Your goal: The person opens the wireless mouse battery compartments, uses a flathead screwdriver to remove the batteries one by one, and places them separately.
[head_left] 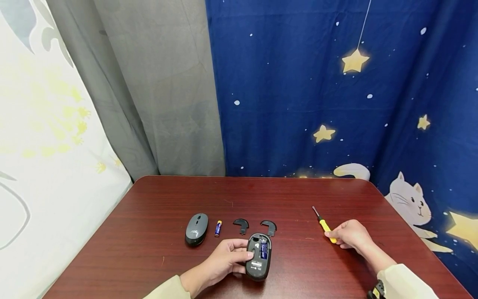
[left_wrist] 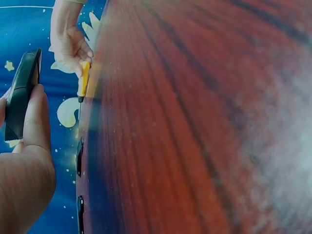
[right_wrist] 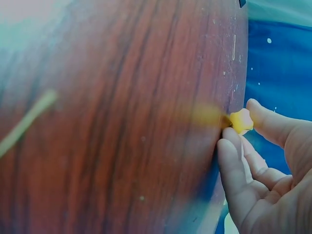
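My left hand [head_left: 225, 261] grips a dark computer mouse [head_left: 257, 270], its underside facing up. The battery slot is uncovered and a blue AAA-type battery [head_left: 263, 249] lies in it. In the left wrist view the mouse [left_wrist: 22, 97] is seen edge-on between thumb and fingers. On the right, my right hand [head_left: 351, 236] pinches the yellow handle of a screwdriver [head_left: 325, 225], whose metal tip points away to the far left. The right wrist view shows the handle's end [right_wrist: 241, 121] between thumb and fingertips. Whether the screwdriver rests fully on the table is hard to tell.
Two black curved covers [head_left: 242, 225] [head_left: 269, 227] lie just beyond the held mouse. Further left are a loose blue-and-yellow battery [head_left: 218, 228] and a second grey mouse [head_left: 196, 229], right side up. Curtains [head_left: 298, 91] hang behind the red-brown table [head_left: 179, 191].
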The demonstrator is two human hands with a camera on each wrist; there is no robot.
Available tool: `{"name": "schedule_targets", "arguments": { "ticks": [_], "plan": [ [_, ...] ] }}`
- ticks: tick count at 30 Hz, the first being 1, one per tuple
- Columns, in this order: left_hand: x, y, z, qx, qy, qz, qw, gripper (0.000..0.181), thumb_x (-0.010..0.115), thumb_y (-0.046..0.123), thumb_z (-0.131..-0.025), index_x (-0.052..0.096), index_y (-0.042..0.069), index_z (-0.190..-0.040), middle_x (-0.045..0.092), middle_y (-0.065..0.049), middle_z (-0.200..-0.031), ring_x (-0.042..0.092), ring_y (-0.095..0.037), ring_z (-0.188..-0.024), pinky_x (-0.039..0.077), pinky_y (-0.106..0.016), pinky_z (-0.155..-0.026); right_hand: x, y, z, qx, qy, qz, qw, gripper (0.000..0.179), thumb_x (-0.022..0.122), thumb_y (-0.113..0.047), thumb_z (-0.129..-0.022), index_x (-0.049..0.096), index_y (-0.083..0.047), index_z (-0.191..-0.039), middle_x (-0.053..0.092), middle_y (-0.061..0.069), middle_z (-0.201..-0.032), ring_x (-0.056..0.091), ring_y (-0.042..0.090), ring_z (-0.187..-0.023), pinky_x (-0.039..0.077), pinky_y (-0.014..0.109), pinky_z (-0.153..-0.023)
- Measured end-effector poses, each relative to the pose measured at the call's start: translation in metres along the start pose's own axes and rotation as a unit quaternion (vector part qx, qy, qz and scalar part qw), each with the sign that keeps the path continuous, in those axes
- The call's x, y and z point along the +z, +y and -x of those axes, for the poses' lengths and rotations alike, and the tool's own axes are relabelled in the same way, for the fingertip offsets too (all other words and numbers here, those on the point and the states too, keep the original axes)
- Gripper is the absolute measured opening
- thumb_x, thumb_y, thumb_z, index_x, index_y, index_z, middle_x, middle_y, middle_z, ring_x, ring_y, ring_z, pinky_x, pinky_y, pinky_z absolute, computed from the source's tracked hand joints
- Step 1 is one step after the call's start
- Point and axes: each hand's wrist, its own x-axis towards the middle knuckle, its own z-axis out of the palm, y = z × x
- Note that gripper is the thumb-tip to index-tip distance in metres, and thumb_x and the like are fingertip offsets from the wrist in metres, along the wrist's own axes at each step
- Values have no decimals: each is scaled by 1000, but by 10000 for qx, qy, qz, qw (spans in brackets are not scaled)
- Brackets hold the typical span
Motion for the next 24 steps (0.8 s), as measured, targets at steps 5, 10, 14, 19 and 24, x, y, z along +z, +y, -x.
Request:
{"name": "schedule_targets", "arguments": {
  "ticks": [5, 10, 14, 19, 24],
  "plan": [
    [0, 0, 0, 3, -46, 33, 10000, 39, 63, 4, -91, 54, -12, -126, 67, -18, -107, 68, -23, -89, 58, -35, -72, 1, 2, 0, -26, 1, -32, 10000, 27, 85, -20, -74, 67, 0, -71, 57, 5, -58, 56, 13, -51, 54, 25, -50],
    [0, 2, 1, 22, -67, 1, 10000, 40, 64, 5, -90, 54, -12, -125, 68, -18, -106, 69, -21, -89, 58, -33, -71, 3, 1, 1, -65, 3, 13, 10000, 28, 84, -20, -74, 67, 1, -70, 57, 5, -57, 56, 12, -50, 53, 24, -49],
    [-1, 1, 1, 14, -62, -1, 10000, 40, 65, 6, -90, 55, -12, -125, 68, -18, -106, 69, -21, -88, 58, -32, -70, 4, 0, 2, -50, -24, 57, 10000, 27, 84, -20, -75, 67, 1, -71, 57, 6, -58, 54, 12, -47, 52, 23, -47],
    [-1, 1, 1, 19, -85, 11, 10000, 41, 64, 6, -90, 54, -12, -125, 68, -18, -106, 69, -21, -89, 58, -32, -71, 4, -1, 2, -31, -75, 69, 9999, 26, 83, -19, -76, 67, 1, -70, 57, 6, -57, 53, 11, -45, 51, 22, -46],
    [-1, 2, 0, 8, -62, -19, 10000, 41, 65, 6, -90, 55, -12, -125, 68, -18, -106, 69, -21, -89, 58, -31, -70, 2, -1, 2, -59, -133, 44, 9999, 28, 83, -21, -77, 68, 2, -72, 57, 6, -58, 54, 11, -46, 52, 23, -47]
  ]
}}
